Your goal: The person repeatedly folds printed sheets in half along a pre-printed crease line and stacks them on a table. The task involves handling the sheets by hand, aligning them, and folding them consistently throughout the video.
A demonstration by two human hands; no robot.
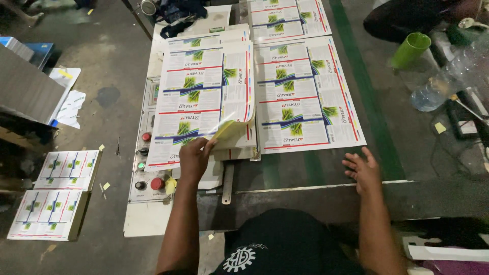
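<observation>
dark work table [316, 173] | printed sheet stacks [305, 97] | metal ruler [227, 183]

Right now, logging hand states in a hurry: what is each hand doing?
Left hand: closed, pinching printed sheets.
Right hand: open, flat on table, holding nothing.

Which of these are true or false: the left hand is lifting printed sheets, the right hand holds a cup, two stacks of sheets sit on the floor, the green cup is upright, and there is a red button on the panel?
1. The left hand is lifting a corner of the printed sheets. True.
2. The right hand holds a cup. False: it is open and empty, over the dark table.
3. Two stacks of sheets sit on the floor at the left. True.
4. The green cup stands upright. False: it is tilted, its mouth facing the upper right.
5. The control panel has a red button. True.
</observation>
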